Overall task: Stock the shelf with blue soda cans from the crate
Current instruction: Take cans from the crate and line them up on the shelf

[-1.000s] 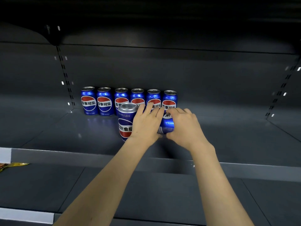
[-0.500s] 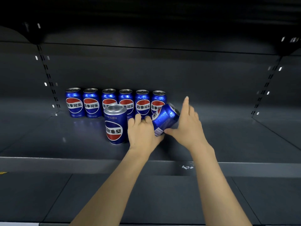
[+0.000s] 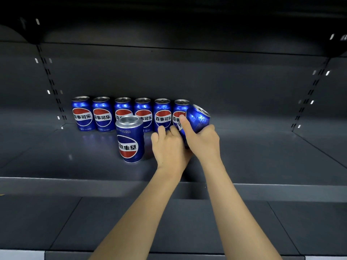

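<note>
Blue tilted can (image 3: 198, 117): gripped by right hand (image 3: 203, 141), frame centre.
Left hand (image 3: 169, 149): fingers curled, beside it; grip unclear.
Upside-down can (image 3: 130, 138): stands centre-left on shelf (image 3: 56, 156).

The can (image 3: 198, 118) gripped in the right hand (image 3: 203, 141) is glossy deep blue with a silver rim and a sliver of white and red by the thumb. Left of the left hand (image 3: 168, 149) an upside-down can (image 3: 130, 138) is the same blue, with a matte silver end and an inverted red, white and blue roundel crossed by black characters on its white band. Beyond the fingers, the row of six cans (image 3: 122, 114) repeats that blue, each with a red-over-blue roundel, black characters on white, and a silver top. The shelf (image 3: 262, 156) beneath both hands is dark charcoal grey, with faint blue reflections near the cans.
</note>
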### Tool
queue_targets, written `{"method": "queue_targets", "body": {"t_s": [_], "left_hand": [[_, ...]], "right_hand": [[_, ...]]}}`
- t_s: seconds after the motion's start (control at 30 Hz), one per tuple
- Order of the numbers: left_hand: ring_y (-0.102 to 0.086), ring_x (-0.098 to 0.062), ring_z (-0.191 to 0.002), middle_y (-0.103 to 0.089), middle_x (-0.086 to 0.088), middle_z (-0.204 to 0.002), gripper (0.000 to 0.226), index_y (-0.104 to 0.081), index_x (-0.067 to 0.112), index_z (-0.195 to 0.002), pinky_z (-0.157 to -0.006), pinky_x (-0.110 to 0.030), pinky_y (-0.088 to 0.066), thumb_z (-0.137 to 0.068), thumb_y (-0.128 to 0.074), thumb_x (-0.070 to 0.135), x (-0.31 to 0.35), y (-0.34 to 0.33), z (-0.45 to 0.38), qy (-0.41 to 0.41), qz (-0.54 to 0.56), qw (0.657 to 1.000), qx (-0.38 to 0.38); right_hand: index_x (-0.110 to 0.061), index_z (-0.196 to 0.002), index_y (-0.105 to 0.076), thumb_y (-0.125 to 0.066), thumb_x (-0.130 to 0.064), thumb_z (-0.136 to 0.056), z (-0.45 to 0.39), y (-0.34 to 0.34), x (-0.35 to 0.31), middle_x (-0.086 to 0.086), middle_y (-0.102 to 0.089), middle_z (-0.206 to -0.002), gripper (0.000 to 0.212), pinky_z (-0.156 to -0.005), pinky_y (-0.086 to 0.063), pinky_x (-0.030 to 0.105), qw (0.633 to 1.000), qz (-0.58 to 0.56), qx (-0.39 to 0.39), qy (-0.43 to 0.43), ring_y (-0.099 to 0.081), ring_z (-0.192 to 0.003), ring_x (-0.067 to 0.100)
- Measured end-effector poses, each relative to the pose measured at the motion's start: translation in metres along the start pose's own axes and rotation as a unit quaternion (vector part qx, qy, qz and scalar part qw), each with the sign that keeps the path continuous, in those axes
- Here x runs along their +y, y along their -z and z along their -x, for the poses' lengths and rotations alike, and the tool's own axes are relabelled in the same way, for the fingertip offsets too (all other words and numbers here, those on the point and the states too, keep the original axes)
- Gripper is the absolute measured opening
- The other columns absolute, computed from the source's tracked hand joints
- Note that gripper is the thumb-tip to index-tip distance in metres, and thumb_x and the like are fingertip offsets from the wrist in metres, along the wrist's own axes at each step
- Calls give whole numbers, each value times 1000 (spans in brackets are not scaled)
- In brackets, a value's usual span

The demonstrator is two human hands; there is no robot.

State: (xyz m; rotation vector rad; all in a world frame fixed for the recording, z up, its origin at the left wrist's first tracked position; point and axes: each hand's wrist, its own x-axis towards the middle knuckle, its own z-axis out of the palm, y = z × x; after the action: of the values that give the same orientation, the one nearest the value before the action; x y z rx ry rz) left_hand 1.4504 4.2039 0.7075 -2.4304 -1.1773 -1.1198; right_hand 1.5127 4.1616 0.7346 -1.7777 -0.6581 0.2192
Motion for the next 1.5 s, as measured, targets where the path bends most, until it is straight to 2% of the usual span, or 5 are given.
{"method": "queue_targets", "body": {"t_s": [0.37, 0.6, 0.93, 1.23, 1.5], "left_hand": [[-56, -19, -69, -60, 2, -57, 47, -64, 13, -69, -63, -30, -40, -54, -69, 57, -3, 1, 3, -46, -82, 993, -73], [-39, -23, -114, -63, -1, -108, 59, -56, 17, -112, -90, -36, -28, -82, -48, 67, -28, 38, -19, -74, -115, 985, -101], [-30, -30, -128, -42, -8, -138, 63, -46, 17, -131, -98, -41, -26, -83, -59, 55, -71, 39, -29, 96, -90, 988, -80], [-37, -33, -130, -34, -13, -146, 107, -16, 11, -148, -103, -44, -34, -68, -82, 36, -82, 23, -19, 260, 206, 943, 7], [-44, -25, -123, -46, -8, -136, 89, -30, 13, -139, -92, -30, -35, -68, -83, 23, -75, 14, -26, 302, 308, 901, 38]], "right_hand": [[-11, -101, -40, -79, -48, -69, -14, 0, 0, -2, -51, -97, 62, -76, -48, 29, 999, 5, 24, 21, -56, -94, 18], [-10, -118, -49, -82, -32, -67, -35, 12, 3, 1, -61, -110, 65, -83, -50, 32, 997, 20, 5, 72, -59, -98, 19], [-16, -122, -44, -83, -21, -69, -74, 14, 20, -7, -57, -107, 66, -72, -43, 16, 994, -62, -50, 81, -56, -88, 7], [-20, -118, -45, -84, -14, -68, -116, 16, 37, -1, -62, -114, 63, -89, -52, 35, 984, -130, -113, 43, -63, -102, 15], [-12, -117, -54, -78, -10, -75, -141, 18, 44, 6, -67, -111, 48, -79, -54, 32, 967, -191, -168, 20, -67, -97, 19]]}}
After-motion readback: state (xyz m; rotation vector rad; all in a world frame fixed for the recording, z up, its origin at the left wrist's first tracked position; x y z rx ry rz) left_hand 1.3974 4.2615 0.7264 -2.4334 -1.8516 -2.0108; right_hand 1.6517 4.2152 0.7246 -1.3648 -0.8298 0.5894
